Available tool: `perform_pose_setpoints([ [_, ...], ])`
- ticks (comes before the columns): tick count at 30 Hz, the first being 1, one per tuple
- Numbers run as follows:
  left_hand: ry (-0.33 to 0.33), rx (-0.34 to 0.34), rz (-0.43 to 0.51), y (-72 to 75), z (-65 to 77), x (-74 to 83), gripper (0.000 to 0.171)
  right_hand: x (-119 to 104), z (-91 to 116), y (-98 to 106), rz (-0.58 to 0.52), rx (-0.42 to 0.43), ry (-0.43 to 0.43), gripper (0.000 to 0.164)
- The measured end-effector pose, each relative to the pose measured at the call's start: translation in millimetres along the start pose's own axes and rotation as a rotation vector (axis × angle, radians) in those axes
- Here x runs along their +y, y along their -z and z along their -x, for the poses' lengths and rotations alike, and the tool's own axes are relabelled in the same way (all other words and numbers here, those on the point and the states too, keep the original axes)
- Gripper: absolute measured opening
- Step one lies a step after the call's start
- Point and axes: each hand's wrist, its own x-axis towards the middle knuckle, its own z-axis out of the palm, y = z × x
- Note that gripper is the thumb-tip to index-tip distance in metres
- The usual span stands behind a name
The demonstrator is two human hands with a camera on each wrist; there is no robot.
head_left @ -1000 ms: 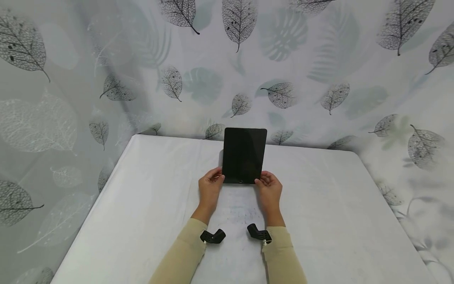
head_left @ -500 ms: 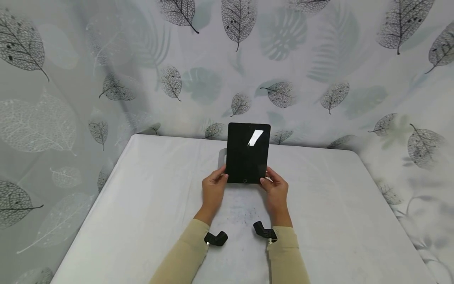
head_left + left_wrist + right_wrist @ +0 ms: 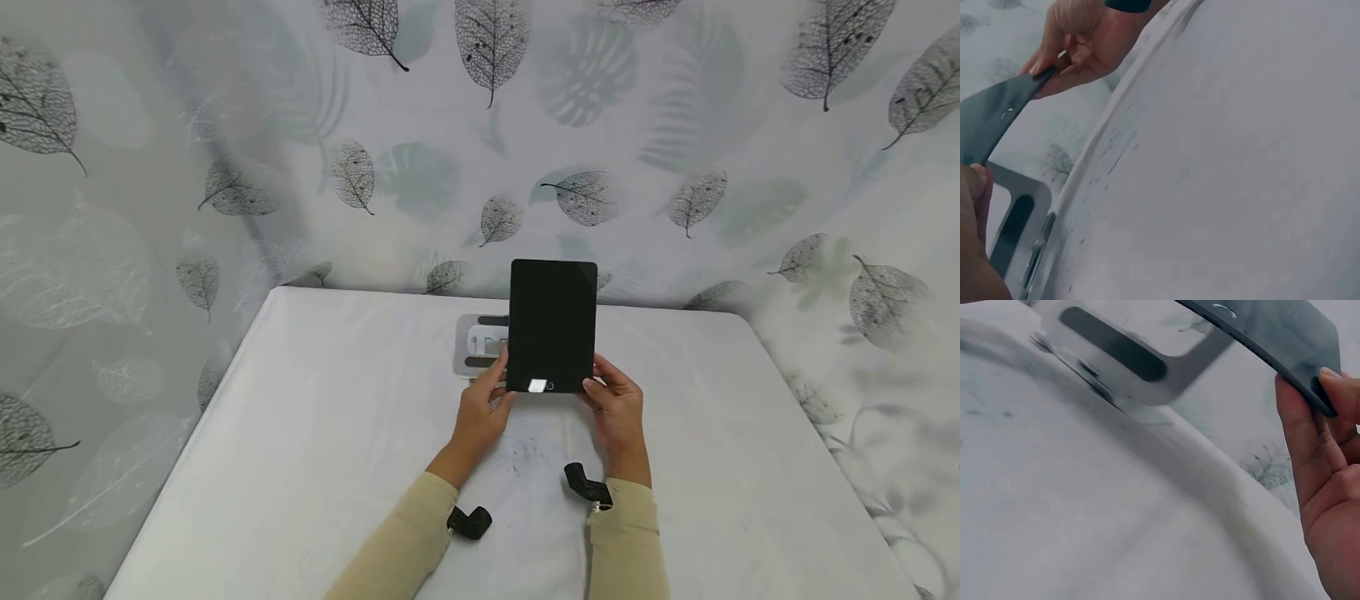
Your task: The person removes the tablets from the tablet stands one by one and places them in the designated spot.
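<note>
A black tablet [image 3: 552, 325] with a round home button stands nearly upright in the head view, screen toward me. My right hand [image 3: 621, 417] pinches its lower right corner, thumb on the front and fingers behind. At the lower left corner my left hand [image 3: 480, 421] holds the edge between thumb and fingers. Behind the tablet, partly covered by it, a grey stand [image 3: 462, 346] with dark strips shows around a white cut-out. The right wrist view brings up the dark strip on the stand [image 3: 1175, 381] and the tablet [image 3: 1291, 344] tilted in my right fingers.
A white cloth covers the table [image 3: 360, 433], with small dark marks in front of the tablet. Behind the table hangs a leaf-print curtain [image 3: 420, 108]. Both wrists carry black camera mounts [image 3: 471, 522].
Both hands have moved the tablet to the right and slightly up. More of the grey stand now shows at its left. The bright reflection has shifted down to the tablet's bottom edge.
</note>
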Motion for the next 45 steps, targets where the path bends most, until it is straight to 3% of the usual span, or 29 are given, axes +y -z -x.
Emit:
perform_pose_setpoints([
  [4, 0.017, 0.028, 0.064, -13.5, -0.5, 2.1, 0.066, -11.2, 0.3, 12.2, 0.024, -0.005, -0.001, 0.05],
  [11, -0.033, 0.12, 0.129, -35.8, -0.3, 9.4, 0.059, -26.7, 2.9, 28.7, 0.092, 0.039, -0.047, 0.05],
  [15, -0.023, 0.12, 0.19, -50.0, 2.1, 12.1, 0.058, -35.5, 7.6, 40.2, 0.125, 0.056, -0.058, 0.047],
  [20, 0.065, 0.1, 0.265, -64.6, 3.6, 15.2, 0.057, -43.0, 10.6, 50.7, 0.121, 0.089, -0.082, 0.045],
  [25, 0.199, 0.054, 0.298, -75.6, 5.6, 17.3, 0.054, -48.0, 7.8, 55.2, 0.141, 0.175, -0.168, 0.041],
  [31, 0.333, -0.005, 0.402, -79.5, 4.0, 17.0, 0.056, -50.2, 3.8, 58.5, 0.159, 0.229, -0.25, 0.037],
  [38, 0.538, -0.098, 0.693, -72.8, -0.8, 17.5, 0.064, -48.4, 0.9, 56.9, 0.167, 0.297, -0.301, 0.037],
  [45, 0.625, -0.15, 1.022, -68.8, -2.3, 18.3, 0.067, -47.6, -0.8, 56.0, 0.211, 0.331, -0.347, 0.045],
])
